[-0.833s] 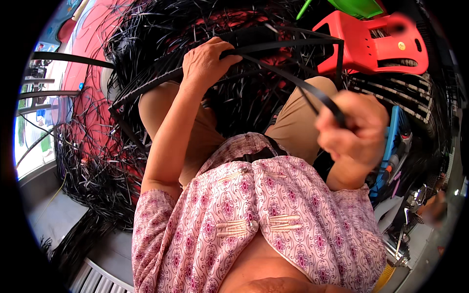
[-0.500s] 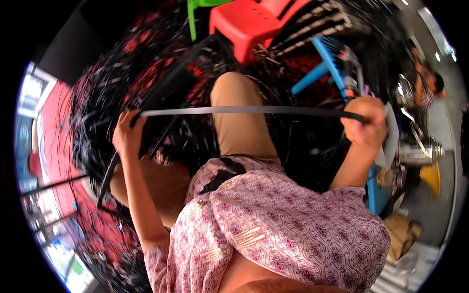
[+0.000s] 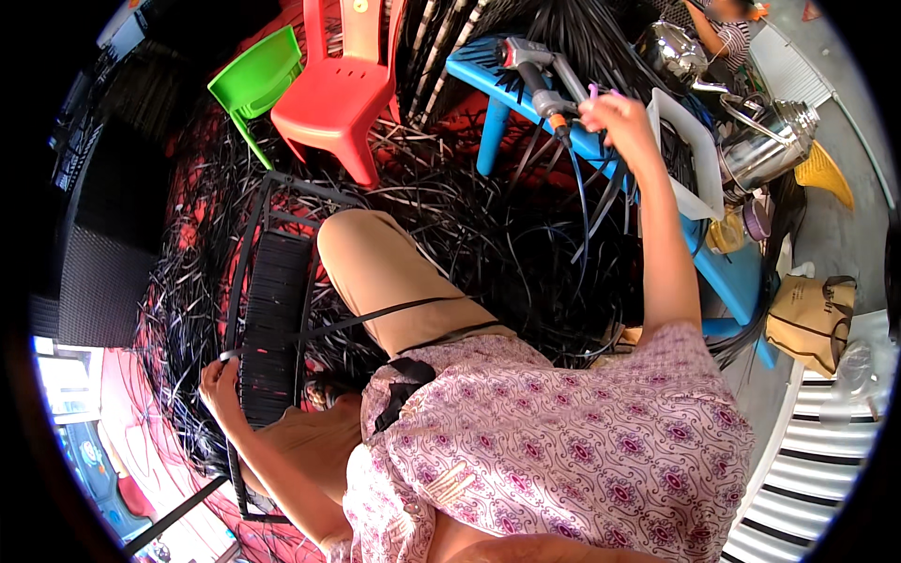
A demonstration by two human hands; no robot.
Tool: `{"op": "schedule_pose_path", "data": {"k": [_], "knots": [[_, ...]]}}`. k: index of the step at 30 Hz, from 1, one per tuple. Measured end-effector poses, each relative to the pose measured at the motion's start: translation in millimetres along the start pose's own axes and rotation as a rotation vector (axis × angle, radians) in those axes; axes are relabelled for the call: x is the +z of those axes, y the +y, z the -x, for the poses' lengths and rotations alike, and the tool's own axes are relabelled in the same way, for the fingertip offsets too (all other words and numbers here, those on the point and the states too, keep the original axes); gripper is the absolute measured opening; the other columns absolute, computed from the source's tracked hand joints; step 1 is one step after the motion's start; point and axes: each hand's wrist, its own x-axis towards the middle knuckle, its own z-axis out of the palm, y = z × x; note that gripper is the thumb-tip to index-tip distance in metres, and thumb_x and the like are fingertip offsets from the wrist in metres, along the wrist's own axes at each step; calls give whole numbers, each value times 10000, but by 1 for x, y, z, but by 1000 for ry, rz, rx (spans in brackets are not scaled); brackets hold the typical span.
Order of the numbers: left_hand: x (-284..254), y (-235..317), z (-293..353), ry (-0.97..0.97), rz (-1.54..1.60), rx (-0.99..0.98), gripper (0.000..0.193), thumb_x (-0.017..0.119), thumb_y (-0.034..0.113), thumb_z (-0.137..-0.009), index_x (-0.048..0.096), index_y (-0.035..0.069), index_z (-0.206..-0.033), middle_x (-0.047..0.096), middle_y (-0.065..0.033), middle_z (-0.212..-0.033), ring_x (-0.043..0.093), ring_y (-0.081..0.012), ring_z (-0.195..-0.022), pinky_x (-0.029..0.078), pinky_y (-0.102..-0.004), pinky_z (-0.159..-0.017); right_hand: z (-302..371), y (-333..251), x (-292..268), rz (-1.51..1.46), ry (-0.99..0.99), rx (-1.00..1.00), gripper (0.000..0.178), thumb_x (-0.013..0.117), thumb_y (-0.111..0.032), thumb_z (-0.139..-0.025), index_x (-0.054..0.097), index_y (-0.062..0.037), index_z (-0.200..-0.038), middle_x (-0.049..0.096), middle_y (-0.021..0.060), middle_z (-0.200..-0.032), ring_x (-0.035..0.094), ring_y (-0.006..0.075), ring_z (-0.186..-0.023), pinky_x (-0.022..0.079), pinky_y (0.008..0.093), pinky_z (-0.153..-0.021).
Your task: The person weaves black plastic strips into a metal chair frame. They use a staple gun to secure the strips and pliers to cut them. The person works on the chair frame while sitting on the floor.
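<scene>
Beside my bent leg stands a black frame [image 3: 236, 281], its middle panel wrapped closely in black strips [image 3: 274, 310]. My left hand [image 3: 221, 389] is closed at the panel's left edge, pinching a flat black strip [image 3: 366, 316]. That strip crosses the panel and lies over my thigh. My right hand [image 3: 618, 120] reaches out over a blue table [image 3: 601, 148], its fingers bent at a small purple thing [image 3: 595, 92] whose kind I cannot make out. Just left of those fingers lies a grey air tool [image 3: 542, 94] with an orange fitting and a blue hose.
Loose black strips [image 3: 526, 235] cover the red floor. Red [image 3: 333, 98] and green [image 3: 258, 80] plastic chairs stand ahead. A white tray [image 3: 706, 164], metal kettle [image 3: 774, 141] and jar [image 3: 727, 232] are at right, near a paper bag [image 3: 812, 319]. Another person [image 3: 723, 33] sits far right.
The strip was stretched taut between both hands. My right hand has let it go and moved forward to the table; my left hand has lowered to the frame's edge. The view has turned.
</scene>
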Motion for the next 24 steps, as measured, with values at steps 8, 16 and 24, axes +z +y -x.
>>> {"op": "schedule_pose_path", "data": {"k": [8, 16, 24], "knots": [[1, 11, 4, 10, 60, 17, 233, 783, 104, -767, 612, -40, -704, 492, -10, -716, 464, -106, -636, 372, -287, -591, -188, 119, -47, 617, 410, 278, 270, 700, -309, -882, 733, -42, -862, 707, 41, -727, 653, 180, -599, 517, 345, -618], [-1, 9, 3, 67, 84, -12, 199, 807, 62, -668, 720, -45, -812, 587, -19, -755, 526, -112, -676, 422, -275, -636, -227, 144, -19, 924, 372, 363, 461, 756, -489, -819, 704, -176, -1153, 705, 137, -1213, 681, 367, -1124, 564, 534, -903], [0, 17, 8, 105, 56, -58, 283, 834, 129, -605, 715, -49, -790, 583, -34, -783, 530, -134, -678, 417, -289, -633, -236, 139, -14, 857, 418, 498, 316, 799, -247, -803, 749, -56, -1050, 733, 173, -1125, 702, 394, -1061, 582, 495, -883]]}}
